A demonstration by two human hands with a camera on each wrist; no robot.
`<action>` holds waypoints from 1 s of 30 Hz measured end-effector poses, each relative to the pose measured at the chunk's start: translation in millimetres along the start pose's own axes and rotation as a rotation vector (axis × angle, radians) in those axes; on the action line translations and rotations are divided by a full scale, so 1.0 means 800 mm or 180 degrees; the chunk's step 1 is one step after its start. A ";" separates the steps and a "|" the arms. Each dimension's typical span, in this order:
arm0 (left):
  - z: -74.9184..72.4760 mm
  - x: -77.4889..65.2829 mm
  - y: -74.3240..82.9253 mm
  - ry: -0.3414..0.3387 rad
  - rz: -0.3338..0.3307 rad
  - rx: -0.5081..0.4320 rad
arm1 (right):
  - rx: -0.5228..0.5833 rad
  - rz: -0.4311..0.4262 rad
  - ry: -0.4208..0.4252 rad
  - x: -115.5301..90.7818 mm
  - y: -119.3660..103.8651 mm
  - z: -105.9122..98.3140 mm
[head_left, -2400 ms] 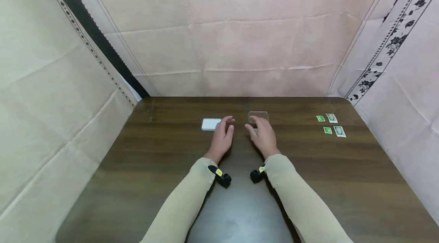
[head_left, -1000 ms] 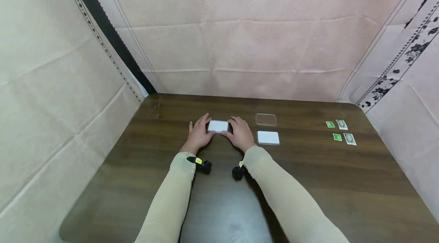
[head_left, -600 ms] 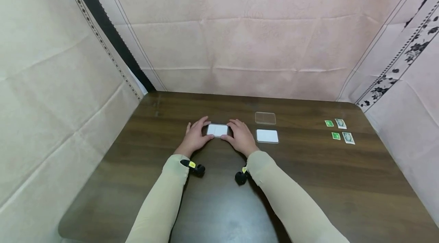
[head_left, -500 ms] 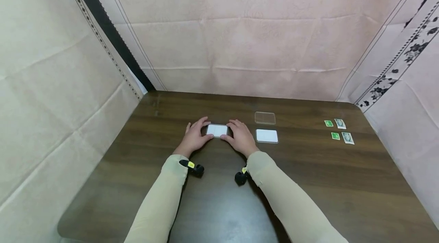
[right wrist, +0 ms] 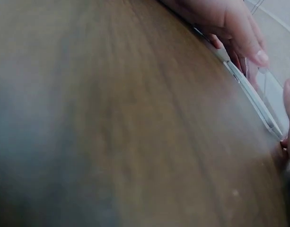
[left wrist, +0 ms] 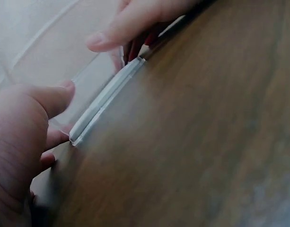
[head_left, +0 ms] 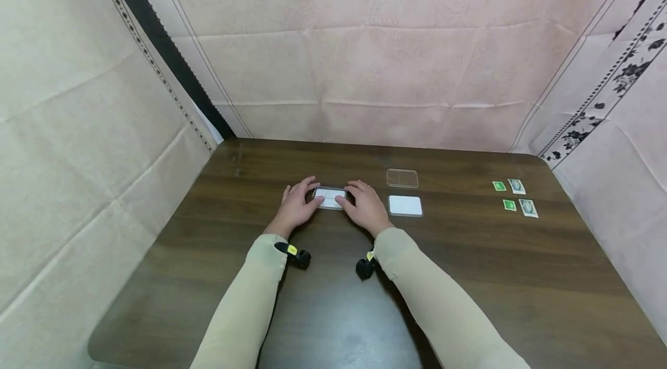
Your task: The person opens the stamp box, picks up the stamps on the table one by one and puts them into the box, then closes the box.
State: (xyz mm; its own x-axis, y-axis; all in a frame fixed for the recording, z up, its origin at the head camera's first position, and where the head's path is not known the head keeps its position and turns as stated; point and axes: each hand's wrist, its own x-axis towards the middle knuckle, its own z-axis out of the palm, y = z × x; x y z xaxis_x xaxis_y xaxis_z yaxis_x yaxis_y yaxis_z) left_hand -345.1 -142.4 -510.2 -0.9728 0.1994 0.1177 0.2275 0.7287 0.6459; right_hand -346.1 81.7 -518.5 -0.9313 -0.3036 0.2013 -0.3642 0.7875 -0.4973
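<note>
Evidently both hands are at the same case [head_left: 329,198], which sits on the tabletop [head_left: 323,299] nearer the far edge than the near one and left of the middle. The left hand [head_left: 294,209] grips its left end and the right hand [head_left: 367,209] its right end, thumbs on the near side, fingers around behind. In the left wrist view a clear lid [left wrist: 95,78] slants up between the thumbs, above the white base [left wrist: 107,99]; whether the two touch along the far side cannot be told.

Nearer the tabletop's right edge lies a spare base [head_left: 405,205], with a spare lid [head_left: 402,178] flat just behind it. Toward the far right corner lie green slips [head_left: 498,186] and bluish slips [head_left: 516,186], two of each.

My reading is that the step in hand is parting lid from base. The next move would then call for an even lift at both ends, the lid carried clear without dragging the base, and a flat setting-down.
</note>
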 end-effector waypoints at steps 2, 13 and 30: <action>0.000 0.004 -0.001 0.0004 0.0001 0.0044 | 0.0019 0.0017 0.0057 0.005 0.001 0.002; -0.005 0.043 -0.008 -0.0147 -0.0092 -0.0231 | 0.0029 0.0134 0.0207 0.031 0.011 0.003; -0.008 0.088 -0.006 -0.0285 -0.0288 -0.0243 | -0.0325 0.0319 0.0005 0.063 0.024 0.001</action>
State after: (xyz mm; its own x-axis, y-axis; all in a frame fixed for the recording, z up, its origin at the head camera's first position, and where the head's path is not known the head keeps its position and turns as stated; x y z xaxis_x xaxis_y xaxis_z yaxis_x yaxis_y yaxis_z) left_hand -414.7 -136.0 -500.3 -0.9807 0.1953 -0.0090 0.1319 0.6951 0.7067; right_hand -399.7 81.0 -518.5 -0.9629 -0.2200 0.1562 -0.2666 0.8643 -0.4265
